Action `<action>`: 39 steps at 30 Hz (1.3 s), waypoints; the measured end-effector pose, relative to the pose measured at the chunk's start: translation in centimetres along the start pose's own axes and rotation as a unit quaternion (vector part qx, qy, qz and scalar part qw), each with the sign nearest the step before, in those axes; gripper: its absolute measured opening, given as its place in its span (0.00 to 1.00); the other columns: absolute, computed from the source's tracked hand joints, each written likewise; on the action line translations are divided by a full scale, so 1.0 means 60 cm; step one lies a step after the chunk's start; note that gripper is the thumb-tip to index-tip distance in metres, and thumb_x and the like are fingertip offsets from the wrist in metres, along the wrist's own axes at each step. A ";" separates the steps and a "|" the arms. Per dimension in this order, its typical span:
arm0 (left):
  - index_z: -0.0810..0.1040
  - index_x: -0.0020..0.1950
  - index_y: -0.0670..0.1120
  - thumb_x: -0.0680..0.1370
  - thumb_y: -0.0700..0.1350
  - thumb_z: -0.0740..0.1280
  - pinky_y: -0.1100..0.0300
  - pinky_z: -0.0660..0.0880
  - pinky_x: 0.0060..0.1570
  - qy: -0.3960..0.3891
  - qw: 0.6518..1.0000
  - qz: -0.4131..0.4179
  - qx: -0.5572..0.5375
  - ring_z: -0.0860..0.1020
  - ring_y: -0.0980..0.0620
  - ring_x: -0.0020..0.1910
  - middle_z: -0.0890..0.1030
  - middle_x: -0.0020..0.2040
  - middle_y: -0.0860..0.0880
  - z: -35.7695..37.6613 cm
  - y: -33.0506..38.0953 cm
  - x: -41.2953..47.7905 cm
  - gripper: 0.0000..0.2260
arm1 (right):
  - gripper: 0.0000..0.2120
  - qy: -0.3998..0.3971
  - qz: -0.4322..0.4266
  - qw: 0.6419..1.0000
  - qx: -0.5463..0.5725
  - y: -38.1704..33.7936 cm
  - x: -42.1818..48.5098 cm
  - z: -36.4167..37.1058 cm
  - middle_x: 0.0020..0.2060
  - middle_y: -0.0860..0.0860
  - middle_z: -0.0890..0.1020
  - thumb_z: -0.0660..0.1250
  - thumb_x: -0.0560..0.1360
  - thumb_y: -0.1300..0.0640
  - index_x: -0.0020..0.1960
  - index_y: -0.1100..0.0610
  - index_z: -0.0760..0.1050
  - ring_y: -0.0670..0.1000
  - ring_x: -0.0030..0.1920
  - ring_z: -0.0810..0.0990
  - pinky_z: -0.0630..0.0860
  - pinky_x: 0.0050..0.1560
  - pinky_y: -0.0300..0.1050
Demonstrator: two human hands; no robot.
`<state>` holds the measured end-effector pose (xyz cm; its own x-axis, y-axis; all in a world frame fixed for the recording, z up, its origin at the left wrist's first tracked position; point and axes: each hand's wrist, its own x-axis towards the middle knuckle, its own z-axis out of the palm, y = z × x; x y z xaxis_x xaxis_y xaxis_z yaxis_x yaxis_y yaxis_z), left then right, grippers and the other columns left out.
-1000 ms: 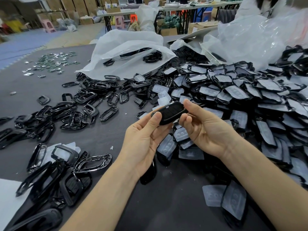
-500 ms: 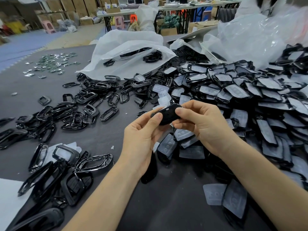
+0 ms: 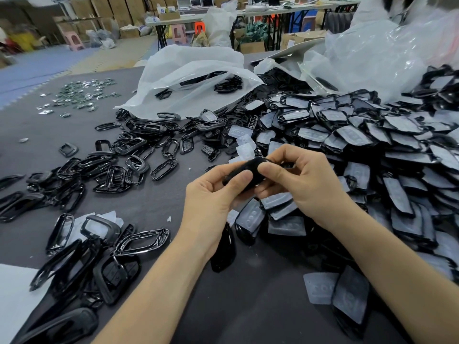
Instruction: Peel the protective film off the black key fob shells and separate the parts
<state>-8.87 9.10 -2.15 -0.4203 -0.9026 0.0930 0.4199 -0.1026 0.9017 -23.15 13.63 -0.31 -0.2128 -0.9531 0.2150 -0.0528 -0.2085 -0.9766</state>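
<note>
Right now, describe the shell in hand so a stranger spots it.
Find the heap of black shells on the dark table. At its left edge, the left hand and right hand meet. The key fob shell between them is the only one lifted.

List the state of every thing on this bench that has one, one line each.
key fob shell: held up between both hands.
left hand: grips the shell, thumb on top.
right hand: pinches the shell's end.
shell pile: heaped at right, whitish film on many.
black frames: loose, scattered at left.
white bag: lying open, black parts inside.
</note>
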 end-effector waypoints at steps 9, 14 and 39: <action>0.85 0.41 0.45 0.64 0.49 0.71 0.64 0.78 0.37 -0.033 0.996 -0.070 -0.033 0.84 0.52 0.39 0.85 0.41 0.45 0.003 0.013 -0.003 0.11 | 0.09 0.009 0.061 0.972 0.229 0.002 0.003 -0.004 0.28 0.55 0.81 0.67 0.68 0.58 0.40 0.64 0.73 0.46 0.27 0.80 0.76 0.29 0.31; 0.86 0.42 0.50 0.67 0.49 0.70 0.66 0.78 0.35 -0.060 0.997 -0.044 -0.027 0.85 0.50 0.42 0.86 0.43 0.47 0.001 0.012 -0.004 0.08 | 0.13 0.033 0.105 0.952 0.287 0.004 0.007 -0.002 0.33 0.54 0.82 0.67 0.68 0.54 0.43 0.65 0.78 0.45 0.29 0.80 0.76 0.30 0.31; 0.79 0.52 0.62 0.75 0.47 0.69 0.48 0.81 0.41 0.032 0.917 0.229 0.324 0.82 0.43 0.38 0.84 0.40 0.51 -0.005 -0.013 -0.015 0.11 | 0.08 0.030 0.033 0.993 0.107 0.012 0.010 -0.016 0.38 0.55 0.82 0.70 0.64 0.61 0.43 0.60 0.79 0.50 0.40 0.82 0.79 0.40 0.39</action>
<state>-8.57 9.85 -3.05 -0.2617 -0.8146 0.5176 -0.0347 0.5439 0.8384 -24.23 13.09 -0.86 -0.2679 -0.9525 0.1449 0.1703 -0.1948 -0.9659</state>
